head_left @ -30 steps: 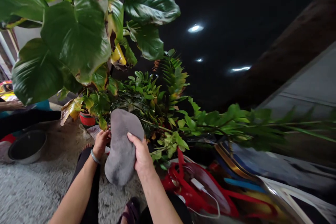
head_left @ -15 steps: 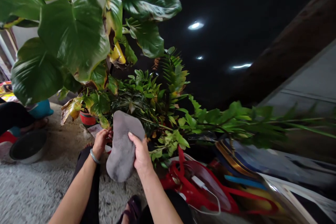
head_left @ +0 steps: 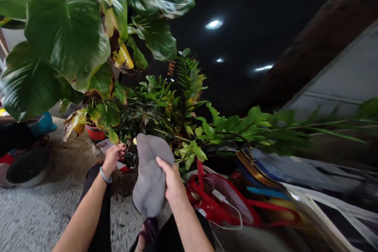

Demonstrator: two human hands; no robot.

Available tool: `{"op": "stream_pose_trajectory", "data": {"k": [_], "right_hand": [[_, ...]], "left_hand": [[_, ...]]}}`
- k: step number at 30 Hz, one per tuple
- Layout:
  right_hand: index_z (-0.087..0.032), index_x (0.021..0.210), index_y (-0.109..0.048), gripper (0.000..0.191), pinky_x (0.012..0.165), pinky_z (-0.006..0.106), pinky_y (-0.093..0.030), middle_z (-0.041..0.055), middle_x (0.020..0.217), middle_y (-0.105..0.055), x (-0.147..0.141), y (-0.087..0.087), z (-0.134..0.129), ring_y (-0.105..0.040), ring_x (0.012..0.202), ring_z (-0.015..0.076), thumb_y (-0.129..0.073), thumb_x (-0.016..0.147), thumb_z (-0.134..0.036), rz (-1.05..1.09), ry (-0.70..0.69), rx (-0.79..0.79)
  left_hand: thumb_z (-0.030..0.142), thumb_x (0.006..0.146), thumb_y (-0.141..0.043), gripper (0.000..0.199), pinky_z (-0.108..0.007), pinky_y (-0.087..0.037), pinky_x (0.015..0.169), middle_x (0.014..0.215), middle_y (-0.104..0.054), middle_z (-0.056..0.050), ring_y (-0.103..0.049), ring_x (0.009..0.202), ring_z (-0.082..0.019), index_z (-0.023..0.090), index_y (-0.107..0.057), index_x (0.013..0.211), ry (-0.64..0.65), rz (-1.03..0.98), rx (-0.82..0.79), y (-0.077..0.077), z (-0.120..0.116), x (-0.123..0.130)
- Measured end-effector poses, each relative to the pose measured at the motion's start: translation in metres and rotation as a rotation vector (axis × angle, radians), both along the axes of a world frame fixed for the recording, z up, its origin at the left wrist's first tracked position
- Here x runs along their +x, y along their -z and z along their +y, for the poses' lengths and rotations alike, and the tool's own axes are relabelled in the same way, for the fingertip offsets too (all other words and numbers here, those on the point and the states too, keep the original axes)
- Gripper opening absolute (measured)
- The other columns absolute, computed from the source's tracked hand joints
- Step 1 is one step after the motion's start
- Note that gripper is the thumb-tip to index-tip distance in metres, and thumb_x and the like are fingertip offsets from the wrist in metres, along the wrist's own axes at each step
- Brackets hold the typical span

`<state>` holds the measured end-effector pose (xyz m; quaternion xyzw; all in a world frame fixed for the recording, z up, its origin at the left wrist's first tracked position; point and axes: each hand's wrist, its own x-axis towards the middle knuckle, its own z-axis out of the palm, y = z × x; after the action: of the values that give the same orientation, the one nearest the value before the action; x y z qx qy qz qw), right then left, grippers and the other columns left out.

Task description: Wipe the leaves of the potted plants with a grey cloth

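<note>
A grey, soft-looking insole (head_left: 151,173) is held upright in my right hand (head_left: 173,179), with the thumb pressed on its face and the fingers hidden behind it. A small pale yellow spot shows at its upper left edge. To the left, apart from the insole, is my left hand (head_left: 114,157), with a bracelet at the wrist. Its thumb and fingertips are drawn together in a pinch; whether something thin is between them I cannot make out.
Large-leaved potted plants (head_left: 67,35) rise ahead, one in a red pot (head_left: 96,132). At right lie a red bag (head_left: 233,201), a white charger with a cable (head_left: 220,196) and stacked flat items. A dark basin (head_left: 28,167) stands at left, near another person's leg (head_left: 13,138).
The insole in my right hand has moved right and slightly down. My left hand, which was close to its edge, is now apart from it. The view has shifted a little.
</note>
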<state>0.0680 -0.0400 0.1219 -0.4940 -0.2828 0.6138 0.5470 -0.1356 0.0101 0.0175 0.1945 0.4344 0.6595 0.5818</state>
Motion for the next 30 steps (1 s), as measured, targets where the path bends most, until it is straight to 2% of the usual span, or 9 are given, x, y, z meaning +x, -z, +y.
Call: {"op": "stream_pose_trajectory", "data": {"k": [2,4,8,12,17,20,22,27,30], "right_hand": [[-0.017,0.086,-0.076,0.042,0.067,0.035,-0.055,0.0052,0.078,-0.079,0.001,-0.013,0.009,-0.072,0.071,0.026,-0.086,0.05,-0.037,0.041,0.045,0.069],[-0.017,0.083,-0.076,0.04,0.065,0.035,-0.055,0.0053,0.075,-0.079,-0.001,-0.01,0.011,-0.071,0.067,0.0256,-0.086,0.049,-0.036,0.052,-0.001,0.056],[-0.013,0.079,-0.077,0.036,0.061,0.035,-0.055,0.0079,0.069,-0.077,0.001,0.035,-0.007,-0.071,0.061,0.0255,-0.085,0.051,-0.035,-0.002,-0.174,-0.162],[-0.012,0.077,-0.077,0.036,0.065,0.035,-0.056,0.0088,0.069,-0.078,0.017,0.064,-0.022,-0.071,0.063,0.0258,-0.085,0.053,-0.037,-0.026,-0.161,-0.234],[-0.016,0.09,-0.076,0.045,0.07,0.036,-0.057,0.0059,0.082,-0.08,0.027,0.023,-0.008,-0.073,0.074,0.0265,-0.087,0.052,-0.037,-0.009,0.072,-0.026],[-0.017,0.091,-0.076,0.044,0.07,0.035,-0.056,0.0052,0.084,-0.08,0.019,0.008,-0.002,-0.073,0.077,0.0265,-0.086,0.052,-0.037,0.033,0.087,0.033],[-0.016,0.089,-0.077,0.044,0.069,0.035,-0.056,0.0068,0.083,-0.08,0.012,0.019,-0.005,-0.073,0.075,0.0272,-0.086,0.05,-0.036,0.023,0.004,-0.012],[-0.014,0.075,-0.077,0.038,0.065,0.036,-0.055,0.0087,0.068,-0.077,0.012,0.078,-0.028,-0.072,0.068,0.0291,-0.084,0.049,-0.039,-0.071,-0.121,-0.236],[-0.014,0.076,-0.077,0.037,0.068,0.037,-0.055,0.0082,0.068,-0.077,0.025,0.081,-0.029,-0.073,0.07,0.0298,-0.084,0.051,-0.04,-0.05,-0.088,-0.224]], "left_hand": [[0.033,0.057,-0.081,0.04,-0.023,-0.041,0.049,0.074,-0.068,-0.002,-0.055,0.056,-0.011,0.012,-0.072,0.089,0.007,0.013,-0.013,0.0,-0.001,0.003],[0.034,0.057,-0.081,0.037,-0.023,-0.041,0.048,0.07,-0.066,-0.001,-0.055,0.055,-0.012,0.013,-0.071,0.086,0.01,0.022,-0.017,0.0,-0.001,0.005],[0.031,0.055,-0.081,0.035,-0.024,-0.042,0.05,0.071,-0.066,-0.001,-0.056,0.056,-0.012,0.014,-0.071,0.083,0.006,0.023,-0.022,0.0,-0.003,0.006],[0.031,0.053,-0.082,0.031,-0.024,-0.042,0.048,0.063,-0.061,0.002,-0.057,0.053,-0.014,0.017,-0.063,0.073,0.008,0.027,-0.036,0.001,-0.002,0.003],[0.032,0.053,-0.082,0.036,-0.023,-0.042,0.05,0.071,-0.066,-0.001,-0.056,0.055,-0.012,0.014,-0.069,0.082,0.04,0.034,-0.016,-0.001,-0.002,0.006],[0.036,0.056,-0.083,0.039,-0.023,-0.042,0.05,0.074,-0.067,-0.002,-0.057,0.056,-0.012,0.014,-0.069,0.085,0.07,0.047,-0.001,0.0,-0.002,0.01],[0.042,0.058,-0.084,0.041,-0.023,-0.041,0.049,0.072,-0.066,-0.001,-0.056,0.054,-0.011,0.015,-0.067,0.083,0.079,0.057,0.015,0.002,-0.002,0.012],[0.047,0.056,-0.086,0.043,-0.022,-0.033,0.041,0.059,-0.058,0.003,-0.042,0.041,-0.007,0.016,-0.065,0.078,0.103,0.129,0.044,0.009,0.001,0.012],[0.045,0.056,-0.085,0.042,-0.022,-0.034,0.044,0.059,-0.058,0.003,-0.043,0.042,-0.007,0.016,-0.066,0.08,0.104,0.144,0.033,0.012,0.003,0.01]]}}
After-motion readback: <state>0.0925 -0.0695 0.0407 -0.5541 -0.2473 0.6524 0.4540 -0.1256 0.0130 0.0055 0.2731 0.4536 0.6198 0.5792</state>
